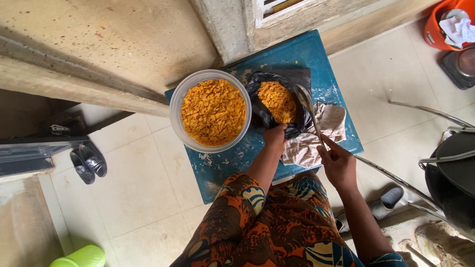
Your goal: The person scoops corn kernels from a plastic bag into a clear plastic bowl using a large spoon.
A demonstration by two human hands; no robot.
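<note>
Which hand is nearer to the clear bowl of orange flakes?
The left. The left hand grips the black bag's edge just right of the clear bowl. The right hand holds a metal spoon farther right, beyond the bag.

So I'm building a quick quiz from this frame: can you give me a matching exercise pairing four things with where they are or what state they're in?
Things:
1. clear bowl
2. black bag
3. spoon
4. cloth

Place or state:
A. lying crumpled on the blue board
B. held by the right hand, bowl end over the bag
C. gripped at its edge by the left hand
D. full of orange flakes, beside the bag

Pairs: 1-D, 2-C, 3-B, 4-A
</note>
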